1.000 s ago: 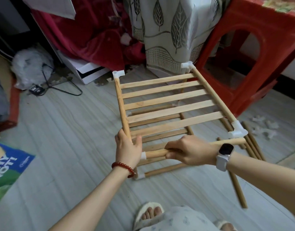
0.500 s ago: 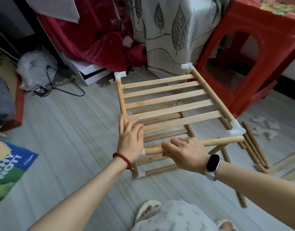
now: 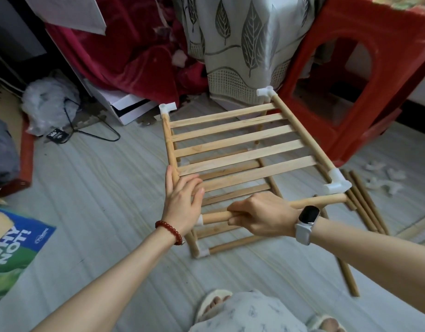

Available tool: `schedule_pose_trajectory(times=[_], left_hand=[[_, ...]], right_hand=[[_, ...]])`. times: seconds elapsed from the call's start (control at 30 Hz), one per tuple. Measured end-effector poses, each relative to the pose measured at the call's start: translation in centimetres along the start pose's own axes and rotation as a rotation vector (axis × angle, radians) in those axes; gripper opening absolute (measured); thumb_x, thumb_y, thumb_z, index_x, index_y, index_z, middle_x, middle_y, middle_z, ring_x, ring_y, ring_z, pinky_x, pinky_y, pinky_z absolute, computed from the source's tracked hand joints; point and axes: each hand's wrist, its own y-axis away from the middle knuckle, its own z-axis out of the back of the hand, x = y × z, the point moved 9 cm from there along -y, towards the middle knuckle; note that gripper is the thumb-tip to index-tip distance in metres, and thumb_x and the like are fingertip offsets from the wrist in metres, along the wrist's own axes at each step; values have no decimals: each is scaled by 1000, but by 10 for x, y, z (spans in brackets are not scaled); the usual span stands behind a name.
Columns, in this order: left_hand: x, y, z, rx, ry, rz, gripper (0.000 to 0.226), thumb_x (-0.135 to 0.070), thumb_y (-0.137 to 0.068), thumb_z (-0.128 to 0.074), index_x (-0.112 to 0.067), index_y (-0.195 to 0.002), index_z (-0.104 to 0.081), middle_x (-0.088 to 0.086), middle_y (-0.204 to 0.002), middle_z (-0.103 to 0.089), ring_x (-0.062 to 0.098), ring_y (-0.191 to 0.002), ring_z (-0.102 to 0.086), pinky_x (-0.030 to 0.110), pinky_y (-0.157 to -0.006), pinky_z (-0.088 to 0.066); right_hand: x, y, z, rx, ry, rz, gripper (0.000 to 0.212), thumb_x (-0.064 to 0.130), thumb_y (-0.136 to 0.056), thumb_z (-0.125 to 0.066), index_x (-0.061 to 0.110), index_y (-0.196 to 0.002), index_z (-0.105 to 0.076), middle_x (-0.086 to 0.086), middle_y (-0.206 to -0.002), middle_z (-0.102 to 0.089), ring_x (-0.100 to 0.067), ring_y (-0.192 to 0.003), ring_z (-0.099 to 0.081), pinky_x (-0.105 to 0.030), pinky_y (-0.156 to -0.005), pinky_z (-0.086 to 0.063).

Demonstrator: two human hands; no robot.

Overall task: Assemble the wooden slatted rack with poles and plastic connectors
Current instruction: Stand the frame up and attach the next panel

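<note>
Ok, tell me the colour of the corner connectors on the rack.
White: the plastic corner connectors are white against the pale wooden rack, clearest in the head view.

My left hand [image 3: 182, 204] sits just left of the frame's center, fingers straight and spread, pressed flat, with the forearm stretching down to the lower left edge. My right hand [image 3: 262, 218] is beside it at center, fingers curled in a grip with knuckles up, and its forearm runs off toward the lower right.
</note>
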Motion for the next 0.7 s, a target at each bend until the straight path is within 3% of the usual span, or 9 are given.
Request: schedule_pose_trajectory(times=[0.1,0.23,0.37,0.47,0.57,0.63,0.7], left_hand=[[-5,4,-7,60,-74,9,33,-22,-97,-42,-10,-126,-55,1,-142,-40,20,-142,14,36,-117,2],[-16,6,-6,45,-305,46,39,-24,-96,-43,-21,-136,-43,1,-151,-25,19,-144,8,53,-112,4],[-55,-8,-25,131,-417,-87,42,-32,-96,-41,-26,-137,-40,-2,-151,-24,19,-144,2,53,-111,10],[-98,-19,-60,204,-361,-198,41,-33,-96,-39,-27,-137,-38,-4,-151,-25,15,-144,-2,51,-113,7],[-137,-36,-99,235,-406,-319,49,-30,-96,-41,-27,-143,-27,-4,-154,-17,15,-144,-1,51,-113,2],[-159,-53,-124,266,-451,-412,61,-25,-93,-46,-29,-147,-16,-5,-156,-8,16,-144,4,52,-113,1],[-178,-72,-148,317,-507,-499,72,-23,-90,-51,-32,-148,-9,-6,-157,0,18,-144,9,53,-113,0]], right_hand=[[-2,14,-2,0,47,-14,30,42,-95,-45,19,-108,-61,2,-89,-62,-21,-80,-57,-37,-71,-46],[-32,48,22,-128,75,-85,40,38,-97,-44,22,-133,-50,3,-111,-57,-14,-102,-49,-27,-85,-36],[-116,111,76,-488,85,-533,35,20,-93,-50,8,-126,-53,-10,-116,-57,-29,-111,-49,-35,-90,-35],[-173,150,77,-589,-309,-871,34,23,-95,-48,5,-123,-53,-13,-118,-57,-26,-107,-51,-35,-93,-36],[-185,150,45,-500,-892,-928,33,40,-96,-46,12,-109,-58,-8,-111,-59,-16,-97,-54,-33,-89,-43],[-181,142,34,-383,-877,-895,32,44,-93,-48,15,-104,-58,1,-99,-60,-9,-88,-56,-23,-76,-43],[-185,139,26,-345,-864,-904,27,39,-92,-53,14,-101,-57,3,-92,-60,-9,-84,-57,-21,-71,-41]])
